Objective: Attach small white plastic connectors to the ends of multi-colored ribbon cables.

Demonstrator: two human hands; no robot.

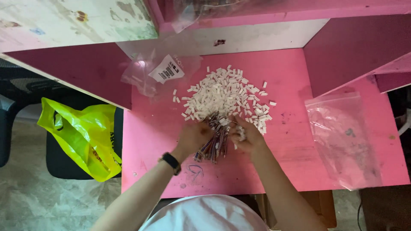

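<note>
White-clad head or shoulder [205, 214] cut off below. Left hand [193, 136] grips thin wire bundle [215, 139]; right hand [246, 136] closed on small white pieces [241, 133], fingers hidden.

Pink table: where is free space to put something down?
Bare pink table lies between the left hand and the left edge, and between the right hand and the clear bag. The white pieces crowd the middle.
</note>
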